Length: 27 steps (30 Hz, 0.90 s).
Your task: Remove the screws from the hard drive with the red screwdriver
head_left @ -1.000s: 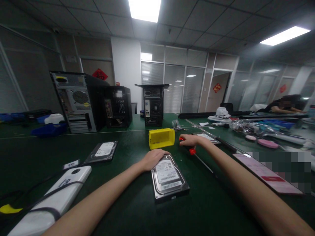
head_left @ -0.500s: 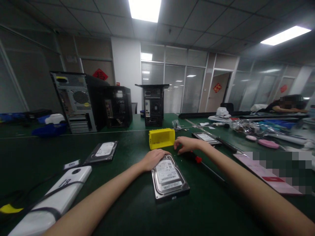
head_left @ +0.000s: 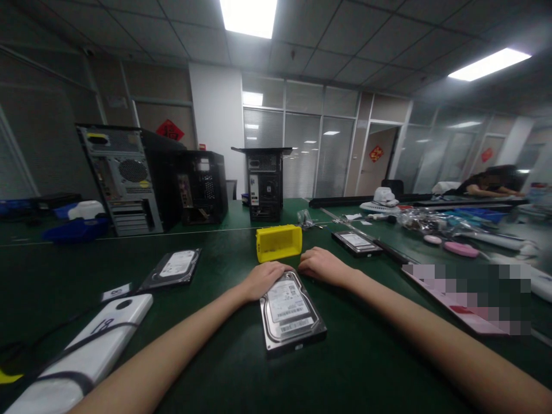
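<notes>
A silver hard drive [head_left: 290,310] lies label up on the green table in front of me. My left hand [head_left: 265,280] rests on its far left corner, fingers wrapped over the edge. Just right of the drive's far end, my right hand [head_left: 323,267] is low over the table with its fingers curled; whatever they hold, if anything, is hidden. Beyond both hands a yellow bin [head_left: 279,242] lies with its opening toward me. The red-handled screwdriver is not visible now.
Another hard drive [head_left: 172,268] is at left, near a white power strip [head_left: 92,351]. A further drive [head_left: 357,242] lies at right, beside a metal bar. Computer cases [head_left: 131,184] stand behind. A pink board [head_left: 463,305] is at right; a person [head_left: 491,184] leans on the far table.
My right hand has come down and closer to the drive, its fingers more curled. The red-handled screwdriver has dropped out of sight under my right arm. The view has shifted slightly.
</notes>
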Each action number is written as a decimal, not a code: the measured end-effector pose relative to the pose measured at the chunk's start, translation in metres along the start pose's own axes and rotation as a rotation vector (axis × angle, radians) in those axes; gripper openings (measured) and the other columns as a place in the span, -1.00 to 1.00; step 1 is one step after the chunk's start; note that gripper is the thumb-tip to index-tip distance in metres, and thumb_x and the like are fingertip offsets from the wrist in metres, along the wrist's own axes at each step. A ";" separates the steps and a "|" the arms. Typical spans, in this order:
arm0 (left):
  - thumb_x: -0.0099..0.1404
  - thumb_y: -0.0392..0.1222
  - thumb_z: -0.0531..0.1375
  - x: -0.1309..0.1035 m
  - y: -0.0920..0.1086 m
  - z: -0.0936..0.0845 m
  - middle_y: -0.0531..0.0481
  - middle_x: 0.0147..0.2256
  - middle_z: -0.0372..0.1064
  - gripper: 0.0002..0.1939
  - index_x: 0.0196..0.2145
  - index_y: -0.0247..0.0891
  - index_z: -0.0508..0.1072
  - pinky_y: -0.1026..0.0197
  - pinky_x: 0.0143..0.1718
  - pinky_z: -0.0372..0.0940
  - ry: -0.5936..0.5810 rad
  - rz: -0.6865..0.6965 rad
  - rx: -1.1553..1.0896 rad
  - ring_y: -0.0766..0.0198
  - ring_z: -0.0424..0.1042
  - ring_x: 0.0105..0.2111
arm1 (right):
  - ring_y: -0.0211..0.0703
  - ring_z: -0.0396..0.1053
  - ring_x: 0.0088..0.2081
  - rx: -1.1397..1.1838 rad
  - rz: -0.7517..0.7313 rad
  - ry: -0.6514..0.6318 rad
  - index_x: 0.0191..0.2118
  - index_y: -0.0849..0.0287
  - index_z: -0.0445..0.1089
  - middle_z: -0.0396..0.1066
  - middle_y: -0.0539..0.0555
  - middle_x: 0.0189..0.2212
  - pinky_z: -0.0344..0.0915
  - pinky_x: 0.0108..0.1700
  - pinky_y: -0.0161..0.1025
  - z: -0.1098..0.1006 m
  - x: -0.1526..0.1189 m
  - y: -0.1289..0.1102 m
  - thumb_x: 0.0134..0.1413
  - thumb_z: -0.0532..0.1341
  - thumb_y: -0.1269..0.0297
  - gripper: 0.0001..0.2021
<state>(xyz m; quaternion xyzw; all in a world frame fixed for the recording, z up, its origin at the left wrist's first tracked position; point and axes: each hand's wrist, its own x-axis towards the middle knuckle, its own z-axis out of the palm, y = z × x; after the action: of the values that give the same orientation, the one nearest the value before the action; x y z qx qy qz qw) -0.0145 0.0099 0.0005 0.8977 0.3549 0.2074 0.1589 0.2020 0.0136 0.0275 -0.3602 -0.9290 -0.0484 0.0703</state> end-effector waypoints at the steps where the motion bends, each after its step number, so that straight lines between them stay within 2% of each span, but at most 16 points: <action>1: 0.39 -0.16 -0.23 0.000 0.001 0.000 -0.01 -0.04 0.37 -0.54 0.00 -0.24 0.37 0.23 -0.01 0.16 0.004 -0.007 -0.007 0.21 0.31 -0.04 | -0.07 0.35 -0.19 0.013 0.011 0.012 -0.28 0.18 0.49 0.44 0.15 -0.31 0.10 -0.09 -0.15 0.001 0.001 0.000 0.12 0.07 0.36 -0.77; 6: 0.38 -0.18 -0.19 0.000 0.001 0.000 0.00 -0.03 0.37 -0.57 -0.01 -0.23 0.38 0.24 0.01 0.15 0.014 -0.024 -0.031 0.22 0.30 -0.02 | -0.05 0.37 -0.22 0.146 0.176 0.110 -0.30 0.22 0.50 0.47 0.18 -0.30 0.18 -0.15 -0.18 0.006 0.006 -0.002 0.06 0.12 0.35 -0.80; 11: 0.38 -0.18 -0.18 0.000 0.001 0.000 -0.01 -0.02 0.37 -0.56 -0.01 -0.24 0.40 0.23 0.01 0.15 0.021 -0.043 -0.041 0.21 0.31 -0.02 | -0.19 0.43 -0.33 0.420 0.342 0.159 -0.21 0.28 0.50 0.51 0.14 -0.33 0.31 -0.31 -0.34 0.011 0.014 -0.002 0.09 0.11 0.26 -0.72; 14: 0.37 -0.19 -0.17 0.000 0.002 0.000 -0.04 -0.02 0.37 -0.56 -0.01 -0.26 0.40 0.23 0.00 0.16 0.022 -0.052 -0.042 0.19 0.30 -0.01 | -0.22 0.44 -0.40 0.554 0.355 0.128 -0.23 0.27 0.51 0.52 0.10 -0.37 0.33 -0.41 -0.39 0.014 0.016 -0.001 0.04 0.14 0.25 -0.73; 18: 0.36 -0.20 -0.17 0.000 0.004 -0.001 -0.02 -0.02 0.37 -0.57 0.01 -0.24 0.39 0.22 0.00 0.16 0.016 -0.051 -0.040 0.20 0.30 -0.02 | -0.24 0.44 -0.44 0.635 0.356 0.109 -0.23 0.29 0.51 0.52 0.12 -0.37 0.35 -0.42 -0.39 0.013 0.012 0.000 0.03 0.14 0.26 -0.72; 23: 0.36 -0.20 -0.17 -0.001 0.004 -0.002 -0.02 -0.03 0.37 -0.57 0.01 -0.23 0.39 0.21 0.00 0.16 0.015 -0.055 -0.039 0.19 0.30 -0.02 | -0.24 0.42 -0.45 0.597 0.315 0.101 -0.24 0.28 0.52 0.52 0.11 -0.40 0.33 -0.42 -0.38 0.006 0.008 -0.004 0.02 0.15 0.30 -0.74; 27: 0.36 -0.19 -0.16 -0.001 0.003 -0.001 -0.02 -0.02 0.37 -0.57 0.01 -0.24 0.39 0.21 0.00 0.16 0.019 -0.062 -0.042 0.19 0.30 -0.01 | -0.20 0.43 -0.35 0.483 0.238 0.122 -0.26 0.23 0.53 0.52 0.09 -0.33 0.31 -0.26 -0.34 -0.002 0.007 -0.011 0.03 0.15 0.34 -0.77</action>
<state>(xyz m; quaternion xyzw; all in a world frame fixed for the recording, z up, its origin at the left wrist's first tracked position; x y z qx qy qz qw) -0.0138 0.0078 0.0024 0.8807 0.3796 0.2181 0.1807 0.1898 0.0093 0.0305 -0.4361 -0.8588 0.1613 0.2151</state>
